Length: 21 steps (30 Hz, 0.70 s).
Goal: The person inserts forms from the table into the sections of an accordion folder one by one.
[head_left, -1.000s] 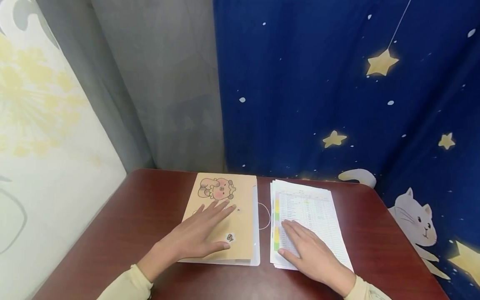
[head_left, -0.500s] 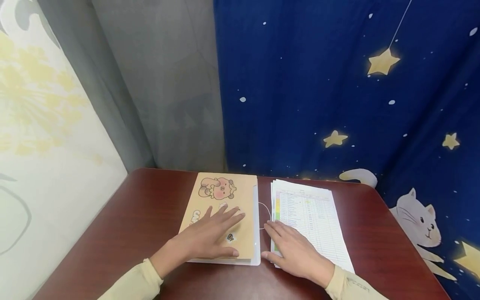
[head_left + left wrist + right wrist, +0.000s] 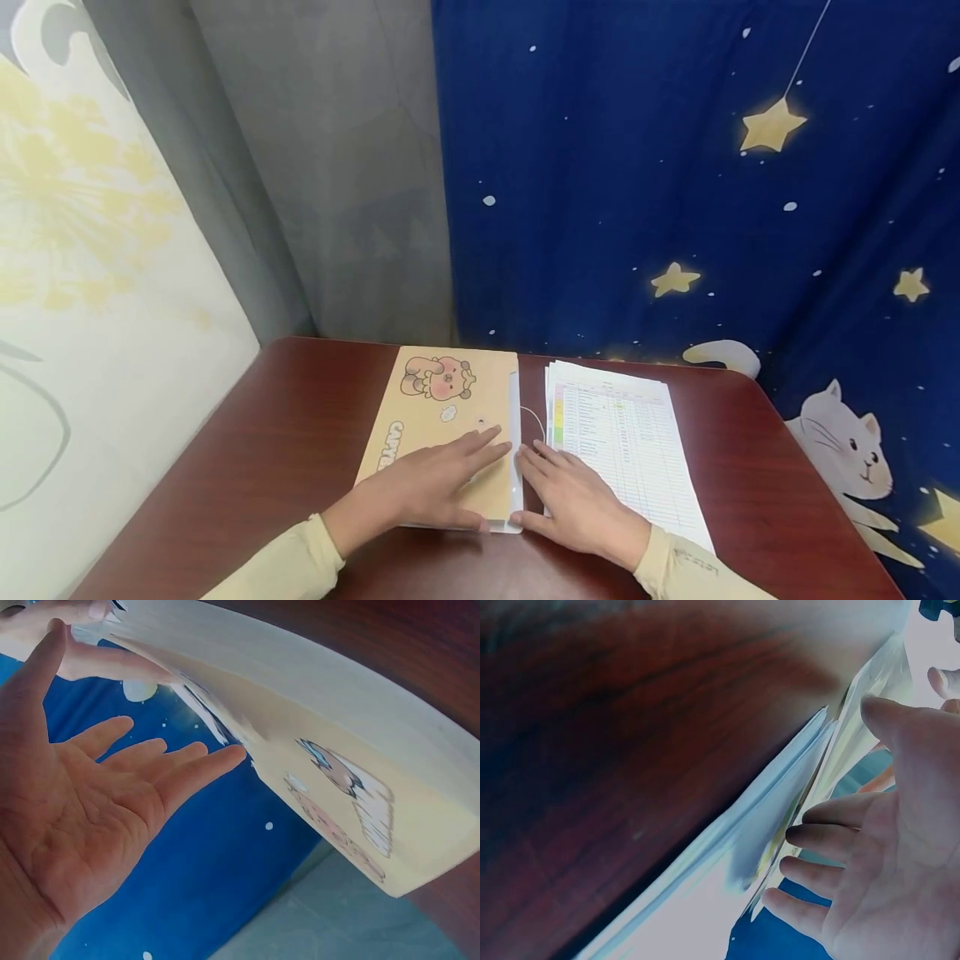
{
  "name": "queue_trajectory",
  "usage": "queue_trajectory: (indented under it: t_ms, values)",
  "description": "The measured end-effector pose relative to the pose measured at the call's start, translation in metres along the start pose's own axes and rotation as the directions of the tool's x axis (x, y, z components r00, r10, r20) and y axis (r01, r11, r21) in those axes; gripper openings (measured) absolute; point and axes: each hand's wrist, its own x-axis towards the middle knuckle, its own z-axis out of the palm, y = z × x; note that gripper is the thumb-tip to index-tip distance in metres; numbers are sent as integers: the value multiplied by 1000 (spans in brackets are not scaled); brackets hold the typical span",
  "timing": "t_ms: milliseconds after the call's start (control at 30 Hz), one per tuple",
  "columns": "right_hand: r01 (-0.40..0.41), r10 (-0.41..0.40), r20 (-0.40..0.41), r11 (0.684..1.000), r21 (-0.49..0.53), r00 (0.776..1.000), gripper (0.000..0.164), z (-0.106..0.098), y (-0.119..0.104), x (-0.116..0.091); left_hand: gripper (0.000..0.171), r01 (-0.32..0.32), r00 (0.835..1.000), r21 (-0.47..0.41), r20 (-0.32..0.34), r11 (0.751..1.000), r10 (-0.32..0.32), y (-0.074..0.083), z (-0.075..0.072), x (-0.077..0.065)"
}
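Note:
A tan folder [image 3: 427, 423] with a cartoon capybara and lettering lies on the dark red table, its white back layer showing along the right edge. Above its lower right part my left hand [image 3: 442, 483] is spread, palm down; the left wrist view shows the same hand [image 3: 97, 810] with its palm bare. My right hand [image 3: 573, 500] has its fingertips right at the folder's right edge, while its palm overlaps the neighbouring stack of printed sheets [image 3: 630, 442]. In the right wrist view the fingers of this hand [image 3: 900, 847] are extended, with nothing gripped.
A thin white cord [image 3: 535, 414] loops out between folder and sheets. Behind the table [image 3: 300, 433] hang a grey curtain [image 3: 360, 208] and a blue starry one [image 3: 600, 208]. On the left is a white patterned surface [image 3: 135, 367].
My left hand has slid right and slightly nearer over the folder, uncovering more lettering. From the printed sheets, my right hand has shifted left to the folder's edge. Folder and sheets look unmoved.

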Motion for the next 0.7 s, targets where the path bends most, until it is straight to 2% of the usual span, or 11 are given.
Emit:
queue_trajectory:
  t_ms: [167,367,567,700]
  values:
    - [8,-8,3,998,-56,1000,83,-1,-3,3,106,-10,1000,17,19,1000,10,4,5,4]
    - [5,-4,18,997,-77,1000,83,-1,-4,7,104,-29,999,41,25,999,28,7,10,8]
    - [0,0,7,998,-68,1000,80,1,-5,6,96,-49,998,59,43,997,46,9,9,9]
    - [7,-7,3,997,-77,1000,82,1,-5,6,84,-53,997,65,57,996,49,8,9,10]
